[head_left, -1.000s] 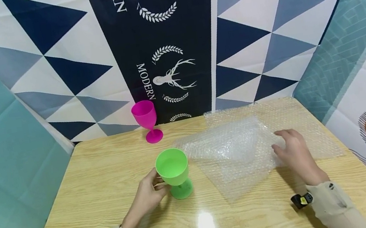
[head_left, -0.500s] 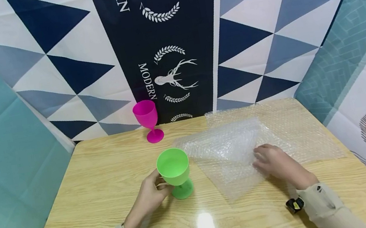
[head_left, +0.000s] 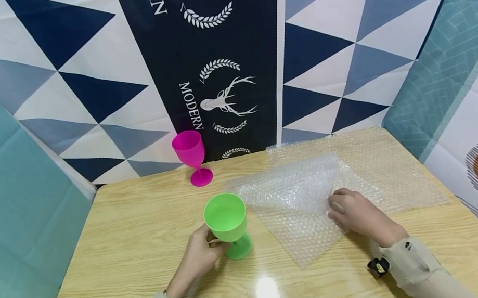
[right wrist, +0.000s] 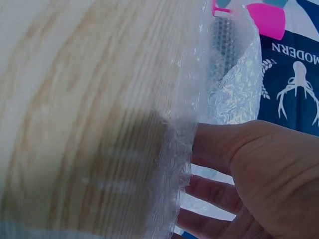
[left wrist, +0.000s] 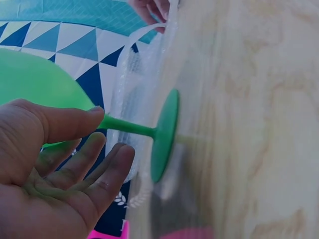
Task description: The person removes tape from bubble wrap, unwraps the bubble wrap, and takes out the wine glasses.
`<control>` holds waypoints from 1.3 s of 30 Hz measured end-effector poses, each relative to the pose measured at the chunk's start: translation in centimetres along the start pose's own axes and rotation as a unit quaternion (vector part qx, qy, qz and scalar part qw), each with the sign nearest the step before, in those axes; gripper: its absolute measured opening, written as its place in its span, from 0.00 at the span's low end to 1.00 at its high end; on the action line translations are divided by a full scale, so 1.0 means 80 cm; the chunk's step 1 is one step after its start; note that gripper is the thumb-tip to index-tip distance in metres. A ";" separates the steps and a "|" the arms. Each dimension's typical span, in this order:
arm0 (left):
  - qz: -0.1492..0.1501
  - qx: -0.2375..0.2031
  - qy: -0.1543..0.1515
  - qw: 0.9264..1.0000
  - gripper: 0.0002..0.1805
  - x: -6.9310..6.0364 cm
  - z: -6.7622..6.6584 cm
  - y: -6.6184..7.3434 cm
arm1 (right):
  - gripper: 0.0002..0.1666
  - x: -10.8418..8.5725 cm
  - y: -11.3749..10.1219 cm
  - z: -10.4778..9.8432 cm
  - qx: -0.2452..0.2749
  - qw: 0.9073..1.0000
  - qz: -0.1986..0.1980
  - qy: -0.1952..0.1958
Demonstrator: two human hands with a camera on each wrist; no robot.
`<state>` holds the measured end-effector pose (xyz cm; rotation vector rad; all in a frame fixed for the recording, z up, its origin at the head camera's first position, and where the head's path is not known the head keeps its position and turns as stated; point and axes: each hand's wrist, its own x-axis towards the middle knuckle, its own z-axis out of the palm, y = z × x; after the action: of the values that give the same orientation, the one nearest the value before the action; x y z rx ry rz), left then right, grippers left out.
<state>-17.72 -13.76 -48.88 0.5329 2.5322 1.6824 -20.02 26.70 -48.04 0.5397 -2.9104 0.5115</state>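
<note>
A green plastic goblet (head_left: 226,218) stands upright on the table, left of the bubble wrap. My left hand (head_left: 200,251) holds it from the left; in the left wrist view the thumb (left wrist: 75,122) lies against the top of the stem (left wrist: 130,126), while the other fingers reach behind and below. On the right side, a crumpled clear sheet of bubble wrap (head_left: 295,187) lies folded over itself. My right hand (head_left: 358,213) grips its near part with bent fingers. Seen from the right wrist, thumb and fingers meet the sheet's edge (right wrist: 187,134); the exact fingertip contact is hidden.
A magenta goblet (head_left: 189,152) stands at the table's back edge, before the patterned wall cloth (head_left: 211,69). More bubble wrap (head_left: 394,170) lies flat at the back right. Bare wood table (head_left: 128,225) extends to the left and front.
My right hand has moved left from the sheet's right part to its near middle, and the near layer has shifted slightly. The left hand stays at the green goblet, which has not moved.
</note>
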 end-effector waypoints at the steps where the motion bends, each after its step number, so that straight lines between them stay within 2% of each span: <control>1: 0.001 0.004 -0.001 1.000 0.26 0.000 0.001 -0.001 | 0.19 0.001 -0.001 0.000 0.001 1.000 0.003 -0.002; 6: -0.009 0.019 0.004 1.000 0.24 0.000 0.008 -0.003 | 0.19 0.002 -0.003 0.000 0.003 1.000 0.017 -0.014; 12: -0.013 0.028 0.029 0.999 0.24 0.004 0.013 -0.007 | 0.19 0.003 -0.003 0.003 0.005 0.999 0.023 -0.021; 19: 0.009 0.036 0.027 0.999 0.21 0.004 0.017 -0.017 | 0.18 0.004 -0.001 0.007 0.003 0.999 0.026 -0.020; 28: 0.004 0.038 0.029 0.999 0.17 0.009 0.020 -0.014 | 0.18 0.002 -0.002 0.007 -0.006 0.999 0.031 -0.014; 34: -0.007 0.037 0.038 0.999 0.19 0.005 0.021 -0.014 | 0.17 0.001 -0.004 0.006 -0.008 1.000 0.024 -0.011; 39: 0.005 0.048 0.032 0.998 0.19 0.006 0.020 -0.015 | 0.15 0.001 -0.005 0.005 -0.012 1.000 0.013 -0.009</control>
<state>-18.09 -12.62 -50.58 0.5070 2.6711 1.6137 -19.96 26.21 -48.29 0.5060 -2.9402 0.4765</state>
